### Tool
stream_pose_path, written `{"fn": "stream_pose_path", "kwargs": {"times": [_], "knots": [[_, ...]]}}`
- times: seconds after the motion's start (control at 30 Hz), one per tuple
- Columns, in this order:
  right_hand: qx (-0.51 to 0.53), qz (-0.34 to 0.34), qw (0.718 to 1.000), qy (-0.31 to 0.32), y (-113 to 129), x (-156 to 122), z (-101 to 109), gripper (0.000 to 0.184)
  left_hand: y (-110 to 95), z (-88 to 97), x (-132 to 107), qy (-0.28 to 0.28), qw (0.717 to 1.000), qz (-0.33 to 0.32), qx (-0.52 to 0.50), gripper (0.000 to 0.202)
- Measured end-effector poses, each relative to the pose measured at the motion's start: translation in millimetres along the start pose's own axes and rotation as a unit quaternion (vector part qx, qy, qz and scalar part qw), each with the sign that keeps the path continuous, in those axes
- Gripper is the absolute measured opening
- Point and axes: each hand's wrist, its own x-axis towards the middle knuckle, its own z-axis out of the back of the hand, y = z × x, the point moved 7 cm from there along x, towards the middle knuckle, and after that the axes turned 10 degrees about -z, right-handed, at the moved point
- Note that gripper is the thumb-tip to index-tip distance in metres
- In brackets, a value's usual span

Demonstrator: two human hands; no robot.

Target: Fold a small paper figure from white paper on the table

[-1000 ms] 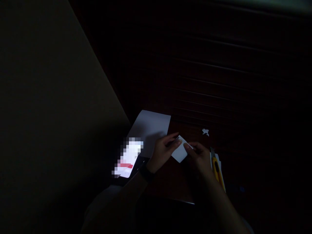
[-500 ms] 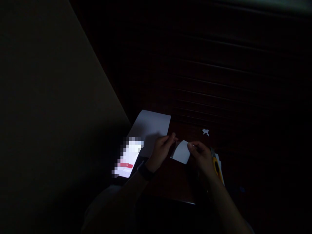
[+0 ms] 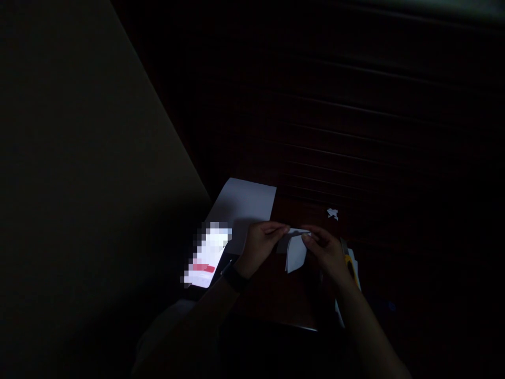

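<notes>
Between my hands is a small folded piece of white paper (image 3: 296, 255), its layers partly spread apart. My left hand (image 3: 263, 243), with a dark watch on the wrist, pinches the paper's upper left corner between thumb and fingers. On the other side, my right hand (image 3: 325, 249) grips the upper right edge, thumb in front. The paper hangs down above the dark tabletop (image 3: 276, 300). Behind my left hand lies a larger white sheet (image 3: 248, 202).
A lit phone (image 3: 209, 260), partly blurred out, is left of my left wrist. A yellow utility knife (image 3: 351, 266) lies on white papers (image 3: 356, 267) beside my right forearm. Small paper scraps (image 3: 332, 213) sit toward the back. A pale wall (image 3: 98, 158) rises at left.
My left hand has taken hold of the small paper's upper left corner. The paper's layers have parted, and the front flap has swung down and to the right.
</notes>
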Motion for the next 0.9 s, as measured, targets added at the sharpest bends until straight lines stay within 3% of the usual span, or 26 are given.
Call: {"fn": "stream_pose_path", "kwargs": {"times": [0.33, 0.53, 0.9], "knots": [[-0.007, -0.016, 0.998, -0.061, -7.0, 3.4, 6.2, 0.028, 0.8, -5.3, -0.4, 0.036, 0.998, -0.021, 0.047, 0.028], [-0.036, -0.001, 0.995, -0.090, -0.2, 1.5, 8.6, 0.031, -7.3, -7.6, -2.4, 0.018, 0.997, -0.052, 0.057, 0.026], [-0.032, -0.012, 0.995, -0.097, -1.0, 0.6, 7.9, 0.030, -3.1, -6.1, -3.0, 0.010, 0.998, -0.038, 0.052, 0.023]]}}
